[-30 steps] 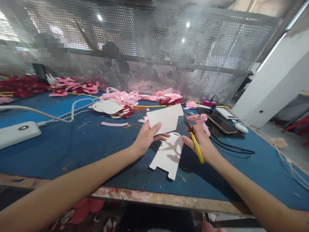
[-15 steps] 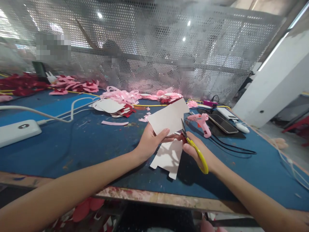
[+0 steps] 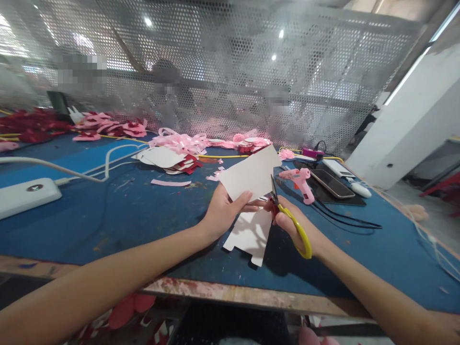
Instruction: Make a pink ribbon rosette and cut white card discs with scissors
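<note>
My left hand [image 3: 224, 208] pinches a white sheet of card [image 3: 251, 173] by its lower edge, thumb on top, and holds it tilted above the table. In my right hand [image 3: 293, 223] is a pair of scissors [image 3: 295, 227] with yellow handles. Their dark blades point up at the card's lower right edge; whether they touch it I cannot tell. Below the hands a second white card piece [image 3: 249, 235] with notched edges lies on the table, partly in shadow. The fingers of my right hand are partly hidden behind the scissors.
A pink glue gun [image 3: 304, 184] and a phone [image 3: 332, 183] lie to the right. White cut-outs [image 3: 161, 157] and pink ribbons [image 3: 183, 143] are heaped at the back. A white power bank [image 3: 30, 196] with a cable sits left. Behind the blue table [image 3: 118, 220] stands a perforated metal screen [image 3: 223, 72].
The scissors have shifted very slightly, with the handle a touch further right. The card and my left hand stay almost where they were.
</note>
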Demonstrator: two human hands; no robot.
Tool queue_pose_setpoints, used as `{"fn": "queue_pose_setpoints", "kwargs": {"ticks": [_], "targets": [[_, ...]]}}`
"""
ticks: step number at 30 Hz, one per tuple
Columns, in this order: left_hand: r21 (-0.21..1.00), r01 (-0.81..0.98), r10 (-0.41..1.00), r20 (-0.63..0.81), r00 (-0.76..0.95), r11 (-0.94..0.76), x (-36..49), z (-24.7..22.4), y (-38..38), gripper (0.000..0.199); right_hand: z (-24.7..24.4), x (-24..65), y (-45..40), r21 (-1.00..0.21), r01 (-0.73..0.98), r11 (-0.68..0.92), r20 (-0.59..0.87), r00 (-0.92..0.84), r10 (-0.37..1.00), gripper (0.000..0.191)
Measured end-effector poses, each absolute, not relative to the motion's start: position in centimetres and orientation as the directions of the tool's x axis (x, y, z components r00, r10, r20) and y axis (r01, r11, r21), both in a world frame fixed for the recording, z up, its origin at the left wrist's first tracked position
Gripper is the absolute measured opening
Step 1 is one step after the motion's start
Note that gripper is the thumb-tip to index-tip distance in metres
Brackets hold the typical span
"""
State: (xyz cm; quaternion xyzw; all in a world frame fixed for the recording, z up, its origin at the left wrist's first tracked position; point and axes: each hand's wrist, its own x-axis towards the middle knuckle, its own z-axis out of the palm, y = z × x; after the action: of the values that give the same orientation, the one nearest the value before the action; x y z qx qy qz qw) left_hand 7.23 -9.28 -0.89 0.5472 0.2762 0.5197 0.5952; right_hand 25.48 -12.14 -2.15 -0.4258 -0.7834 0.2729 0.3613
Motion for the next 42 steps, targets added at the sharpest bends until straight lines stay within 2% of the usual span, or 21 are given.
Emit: {"fn": "queue_pose_setpoints", "kwargs": {"ticks": [7, 18, 26, 34, 38, 42], "targets": [[0.942, -0.289, 0.909, 0.266, 0.321, -0.173, 7.1, -0.8, -9.3, 0.046, -2.7, 25.5, -11.9, -0.759, 0.474, 0.447, 0.309, -0.343, 0.887, 0.053], [0.934, -0.312, 0.904, 0.276, 0.326, -0.172, 7.0, -0.9, -9.1, 0.031, -2.3, 25.4, -12.5, -0.723, 0.568, 0.393, 0.255, -0.310, 0.916, 0.048], [0.931, -0.315, 0.911, 0.282, 0.300, -0.184, 7.0, -1.1, -9.0, 0.033, -1.7, 25.1, -12.8, -0.692, 0.635, 0.343, 0.235, -0.252, 0.939, 0.051], [0.951, -0.274, 0.936, 0.222, 0.272, -0.146, 6.9, -1.1, -9.0, 0.036, -1.5, 24.7, -13.0, -0.586, 0.739, 0.332, 0.266, -0.212, 0.940, 0.056], [0.959, -0.257, 0.949, 0.189, 0.253, -0.122, 6.7, -1.1, -8.7, 0.036, -1.6, 24.7, -12.8, -0.672, 0.681, 0.289, 0.212, -0.197, 0.957, 0.055], [0.971, -0.180, 0.922, 0.207, 0.326, -0.154, 6.6, -0.8, -9.0, 0.033, -2.0, 25.1, -12.5, -0.826, 0.492, 0.277, 0.157, -0.271, 0.950, 0.049]]}}
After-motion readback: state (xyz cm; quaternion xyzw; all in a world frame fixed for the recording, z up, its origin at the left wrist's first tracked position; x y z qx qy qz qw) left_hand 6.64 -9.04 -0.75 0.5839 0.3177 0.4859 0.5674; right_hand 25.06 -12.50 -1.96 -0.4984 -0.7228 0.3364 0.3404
